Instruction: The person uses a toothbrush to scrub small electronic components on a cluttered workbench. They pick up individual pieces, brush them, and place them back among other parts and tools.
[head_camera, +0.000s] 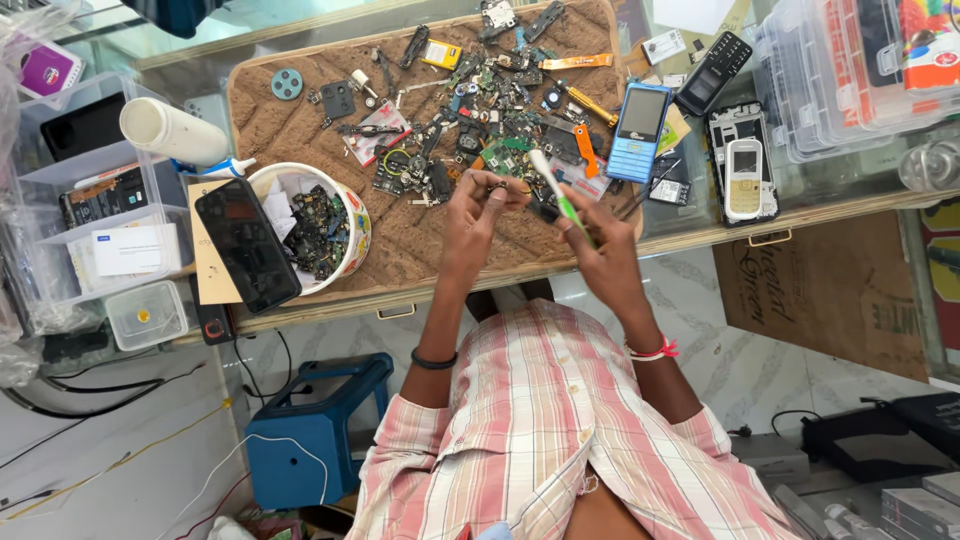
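small part (497, 187) in left grip: too small to identify | toothbrush (560, 202) handle: hidden in right grip

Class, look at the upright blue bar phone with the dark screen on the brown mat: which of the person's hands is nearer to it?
Right. The right hand, holding a green-handled toothbrush, sits just below-left of the blue bar phone. The left hand, pinching a small part, lies farther left.

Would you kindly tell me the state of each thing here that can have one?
Left hand: pinching a small part.
Right hand: holding a green toothbrush.
Blue phone: screen dark.
Black smartphone: screen dark, lying across the white tub.
White tub: uncovered, holding parts.
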